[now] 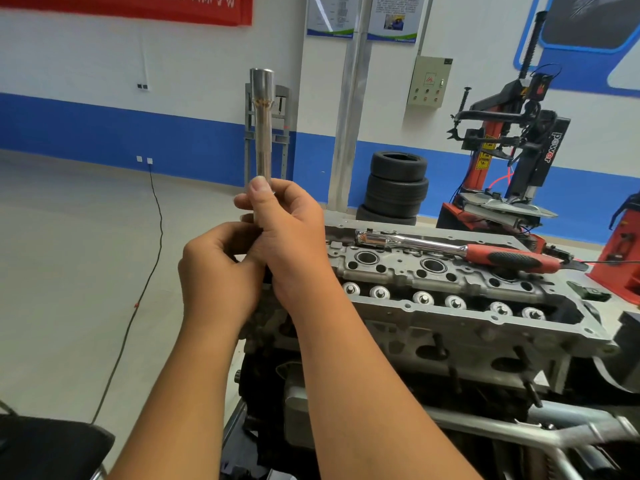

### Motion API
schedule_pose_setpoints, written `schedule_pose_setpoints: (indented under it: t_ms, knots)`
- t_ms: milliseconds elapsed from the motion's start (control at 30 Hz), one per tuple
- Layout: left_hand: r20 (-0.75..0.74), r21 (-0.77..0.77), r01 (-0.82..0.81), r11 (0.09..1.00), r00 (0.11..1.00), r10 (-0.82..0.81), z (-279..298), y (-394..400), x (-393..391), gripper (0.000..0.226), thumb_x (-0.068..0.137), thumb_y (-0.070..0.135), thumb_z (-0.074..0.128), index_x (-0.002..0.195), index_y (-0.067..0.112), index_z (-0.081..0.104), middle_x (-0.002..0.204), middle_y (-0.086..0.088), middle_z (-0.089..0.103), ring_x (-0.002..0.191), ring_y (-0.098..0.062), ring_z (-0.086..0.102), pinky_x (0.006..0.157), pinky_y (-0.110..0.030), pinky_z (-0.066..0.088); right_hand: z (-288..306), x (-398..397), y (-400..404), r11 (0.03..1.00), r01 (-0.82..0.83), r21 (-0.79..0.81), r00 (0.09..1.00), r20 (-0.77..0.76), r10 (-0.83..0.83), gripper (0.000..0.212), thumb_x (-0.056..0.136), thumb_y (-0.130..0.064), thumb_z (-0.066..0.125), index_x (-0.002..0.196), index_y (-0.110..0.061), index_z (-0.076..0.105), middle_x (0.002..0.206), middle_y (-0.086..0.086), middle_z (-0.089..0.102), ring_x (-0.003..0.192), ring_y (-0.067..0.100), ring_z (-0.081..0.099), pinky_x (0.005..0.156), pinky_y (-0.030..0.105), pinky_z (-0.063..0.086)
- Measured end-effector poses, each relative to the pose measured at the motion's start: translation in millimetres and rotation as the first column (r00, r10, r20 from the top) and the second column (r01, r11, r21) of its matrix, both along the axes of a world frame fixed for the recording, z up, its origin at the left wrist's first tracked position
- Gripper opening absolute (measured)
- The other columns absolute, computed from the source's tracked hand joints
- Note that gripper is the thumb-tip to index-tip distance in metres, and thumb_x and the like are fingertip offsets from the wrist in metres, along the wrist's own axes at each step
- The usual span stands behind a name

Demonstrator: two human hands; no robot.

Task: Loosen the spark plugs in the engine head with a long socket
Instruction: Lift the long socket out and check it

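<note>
Socket (262,126) upright in front of me, a long, smooth steel tube with a wider cup at its top end and a faint brownish tint along the narrow shaft. My right hand (289,233) is wrapped round its lower part, thumb pressed flat against the metal. My left hand (216,268) is curled at the very bottom of the tube, its fingers tucked in behind my right palm; whether they actually pinch the end is hidden from me. Both hands are raised above the near left corner of the engine head (450,306).

The engine head is a rough grey cast-metal block, its top full of round bores and a row of shiny round caps along the near edge. Across its far side lies a ratchet (460,251), with a polished chrome shaft and a ribbed red and black grip pointing right.

Behind the engine head stands a stack of black rubber tyres (396,187), and to the right of those a red and black tyre machine (509,161). Left of the engine head, a thin black cable (152,258) trails over the pale smooth floor.
</note>
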State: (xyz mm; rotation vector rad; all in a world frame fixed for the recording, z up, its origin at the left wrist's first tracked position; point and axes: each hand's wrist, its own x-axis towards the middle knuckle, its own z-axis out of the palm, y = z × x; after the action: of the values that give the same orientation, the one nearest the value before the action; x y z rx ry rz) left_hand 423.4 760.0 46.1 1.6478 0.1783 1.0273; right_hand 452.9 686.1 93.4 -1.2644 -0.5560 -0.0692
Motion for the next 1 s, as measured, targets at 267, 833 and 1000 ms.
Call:
schedule_pose_setpoints:
  t_ms: [267,833,1000]
  knots:
    - [-0.005,0.033,0.091,0.995,0.996,-0.091,1.5,-0.3,-3.1,0.019,0.1,0.018,0.064,0.103,0.028,0.08,0.083,0.012,0.077,0.076,-0.009,0.073,0.063,-0.029,0.055,0.7,0.0,-1.2,0.999,0.018,0.029,1.0,-0.016,-0.018,0.013,0.096,-0.021,0.073,0.104,-0.022,0.062,0.109,0.018,0.074,0.087,0.015,0.067,0.087,0.036,0.057]
    - [-0.026,0.06,0.084,0.995,0.996,-0.082,3.6,-2.3,-6.1,0.023,0.099,0.012,0.065,0.112,0.027,0.078,0.092,0.02,0.076,0.086,-0.002,0.072,0.07,-0.028,0.061,0.4,1.2,-2.1,0.999,0.043,0.009,0.999,-0.011,-0.043,0.011,0.098,-0.029,0.07,0.104,-0.021,0.065,0.105,0.007,0.076,0.085,0.009,0.068,0.082,0.031,0.058]
    - [-0.013,0.018,0.028,0.999,1.0,-0.027,4.5,-2.5,-5.0,0.026,0.094,0.012,0.071,0.093,0.038,0.071,0.09,0.018,0.074,0.083,-0.003,0.071,0.078,-0.038,0.062,-0.2,1.7,-0.5,1.0,0.016,0.007,1.0,-0.011,-0.016,0.012,0.103,-0.03,0.062,0.101,-0.021,0.068,0.101,0.006,0.077,0.09,0.019,0.065,0.093,0.047,0.058]
